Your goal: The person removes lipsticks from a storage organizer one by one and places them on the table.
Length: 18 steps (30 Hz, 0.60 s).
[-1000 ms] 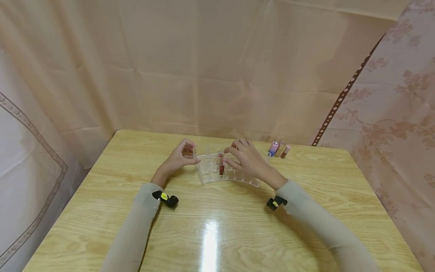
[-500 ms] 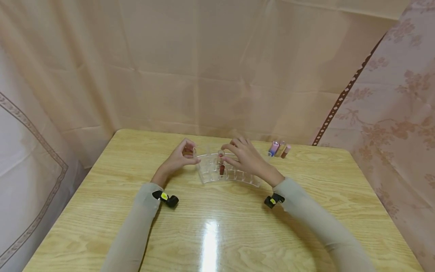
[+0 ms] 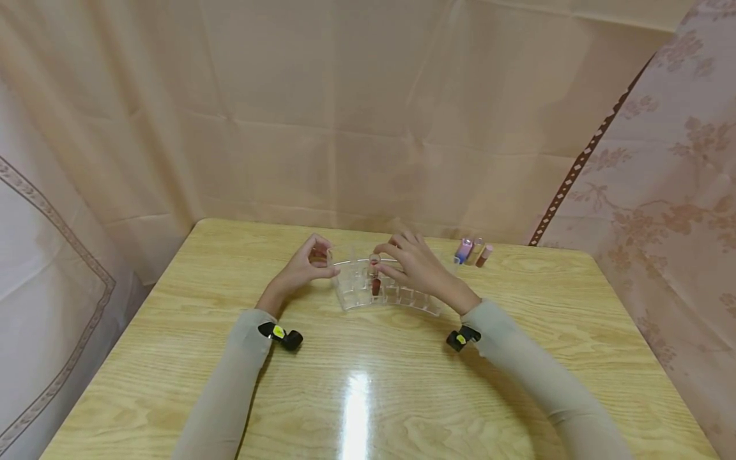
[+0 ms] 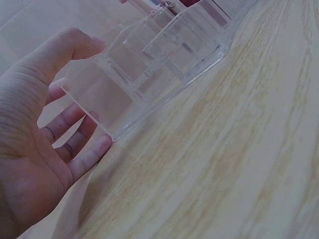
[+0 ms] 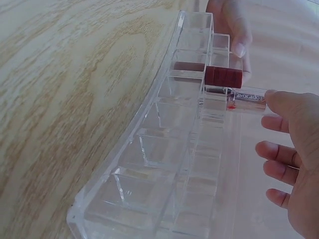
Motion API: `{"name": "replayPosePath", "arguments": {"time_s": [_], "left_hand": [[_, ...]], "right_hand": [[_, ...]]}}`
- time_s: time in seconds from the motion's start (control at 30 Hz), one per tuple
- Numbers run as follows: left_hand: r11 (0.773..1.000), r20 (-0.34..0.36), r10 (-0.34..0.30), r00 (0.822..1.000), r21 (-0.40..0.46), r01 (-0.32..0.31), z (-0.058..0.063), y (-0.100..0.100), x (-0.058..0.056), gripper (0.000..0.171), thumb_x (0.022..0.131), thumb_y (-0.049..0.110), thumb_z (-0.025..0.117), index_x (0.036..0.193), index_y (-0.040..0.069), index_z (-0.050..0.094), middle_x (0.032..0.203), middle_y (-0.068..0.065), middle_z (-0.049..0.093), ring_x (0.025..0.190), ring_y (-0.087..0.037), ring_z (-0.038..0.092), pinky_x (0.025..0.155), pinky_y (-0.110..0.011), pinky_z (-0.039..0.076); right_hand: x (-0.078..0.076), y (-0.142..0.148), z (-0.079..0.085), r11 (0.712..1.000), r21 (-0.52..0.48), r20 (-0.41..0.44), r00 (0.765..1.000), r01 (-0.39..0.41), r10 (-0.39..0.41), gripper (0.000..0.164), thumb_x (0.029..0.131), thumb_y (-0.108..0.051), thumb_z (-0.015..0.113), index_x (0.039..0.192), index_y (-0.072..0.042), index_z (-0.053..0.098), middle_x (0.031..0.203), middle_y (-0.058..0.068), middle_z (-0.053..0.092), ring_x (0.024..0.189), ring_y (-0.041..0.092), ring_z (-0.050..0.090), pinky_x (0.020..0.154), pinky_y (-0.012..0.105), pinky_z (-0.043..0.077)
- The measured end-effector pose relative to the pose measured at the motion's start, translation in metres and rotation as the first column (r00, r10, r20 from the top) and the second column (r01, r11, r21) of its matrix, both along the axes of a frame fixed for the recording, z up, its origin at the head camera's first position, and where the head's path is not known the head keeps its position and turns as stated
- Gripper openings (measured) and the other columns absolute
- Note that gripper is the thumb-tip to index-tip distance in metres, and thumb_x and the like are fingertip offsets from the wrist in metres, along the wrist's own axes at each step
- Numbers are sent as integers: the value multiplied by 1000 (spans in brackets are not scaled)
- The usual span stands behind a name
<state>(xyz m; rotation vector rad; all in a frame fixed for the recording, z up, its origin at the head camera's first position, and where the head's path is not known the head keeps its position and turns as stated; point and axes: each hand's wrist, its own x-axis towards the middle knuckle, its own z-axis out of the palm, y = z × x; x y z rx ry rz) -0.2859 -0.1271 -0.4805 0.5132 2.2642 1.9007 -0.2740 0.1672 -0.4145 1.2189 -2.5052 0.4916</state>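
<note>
A clear stepped lipstick organizer [image 3: 402, 297] with rows of compartments stands on the table. My left hand [image 3: 301, 265] grips its left end; in the left wrist view the thumb lies on the upper edge and the fingers reach along the end wall [image 4: 97, 97]. A dark red lip tube [image 5: 224, 78] stands in a front-row compartment. Behind it, a clear lip gloss tube [image 5: 249, 99] lettered "avocado" stands in the row further back. My right hand [image 3: 422, 271] pinches the top of this clear tube between thumb and index finger, the other fingers loosely bent.
Several lip products lie at the back right of the wooden table [image 3: 230, 396]: a pink-and-blue tube [image 3: 463, 249], a clear tube [image 3: 475, 251] and a pink-capped brownish tube [image 3: 484, 257]. A beige curtain [image 3: 287, 128] hangs behind the table.
My right hand has shifted slightly left, from beside the clear lip gloss tube onto its top. My left hand and the organizer have kept their places.
</note>
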Motion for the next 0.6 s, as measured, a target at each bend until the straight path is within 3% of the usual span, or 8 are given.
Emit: {"name": "replayPosePath", "arguments": {"time_s": [0.13, 0.47, 0.6], "left_hand": [[1000, 2, 4, 1000, -14, -4, 1, -1, 0, 58, 83, -1, 80, 129, -3, 45, 121, -21, 51, 107, -31, 54, 93, -28, 48], [1000, 1, -4, 1000, -11, 4, 0, -1, -1, 58, 83, -1, 79, 129, -4, 44, 121, -22, 50, 108, -32, 54, 92, -27, 49], [1000, -1, 0, 1000, -15, 0, 0, 0, 0, 59, 83, -2, 79, 130, -6, 43, 121, -22, 50, 107, -32, 54, 96, -33, 48]], "right_hand": [[0, -1, -1, 1000, 3, -10, 1000, -6, 6, 29, 97, -31, 71, 119, -13, 70, 102, 8, 62, 129, 39, 49, 90, 50, 43], [-1, -1, -5, 1000, -6, -70, 997, -29, 28, 28, 95, -27, 73, 117, -11, 71, 100, 8, 62, 113, 33, 53, 85, 47, 42], [-1, -2, -5, 1000, -1, -59, 998, -27, 27, 27, 96, -28, 72, 117, -11, 71, 100, 7, 62, 104, 28, 51, 84, 44, 41]]}}
